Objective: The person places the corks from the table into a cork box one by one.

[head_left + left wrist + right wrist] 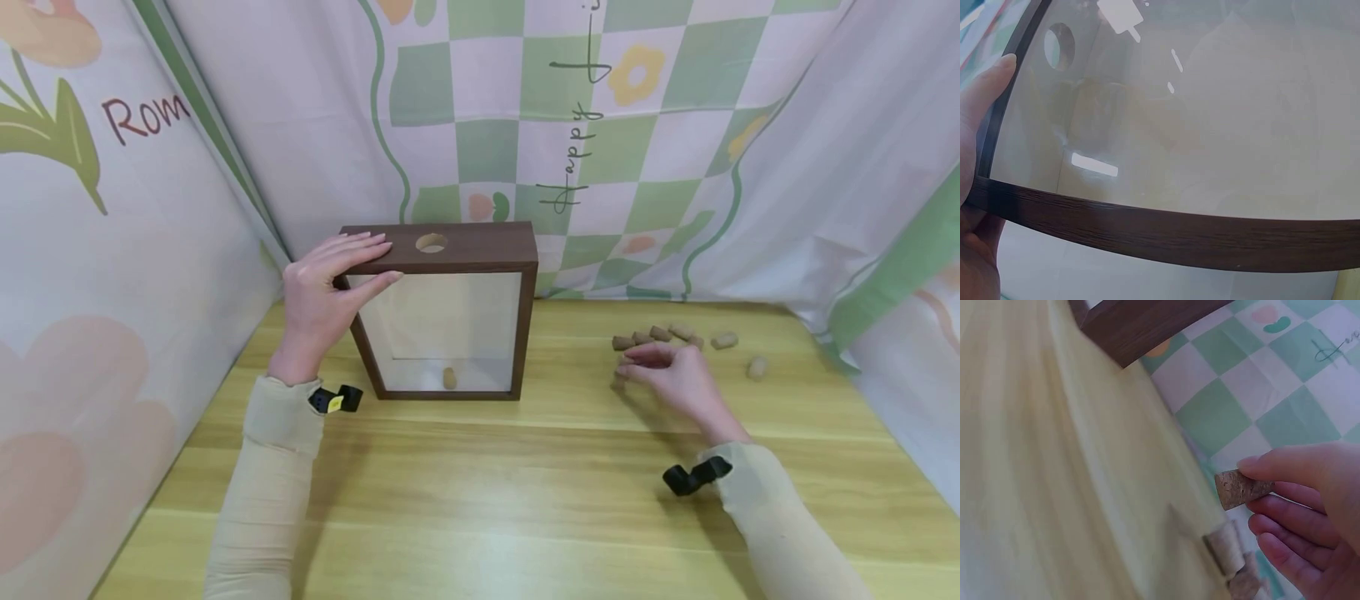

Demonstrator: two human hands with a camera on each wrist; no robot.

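Note:
A dark wood shadow box (491, 243) with a clear front stands upright on the table, a round hole (432, 243) through its top. One cork (449, 378) lies inside at the bottom. My left hand (318, 287) grips the box's upper left corner, fingers across the top and thumb at the front edge. Over to the right, my right hand (671, 377) pinches a tapered cork (1235, 489) between thumb and fingers, its wide end pointing outward. Close behind that hand, several loose corks (660, 333) lie on the table.
Two more corks lie apart at the right, one of them a pale cork (757, 367). A checkered curtain (487, 150) hangs along the back of the wooden table (465, 492). Another printed curtain (187, 250) borders the left side.

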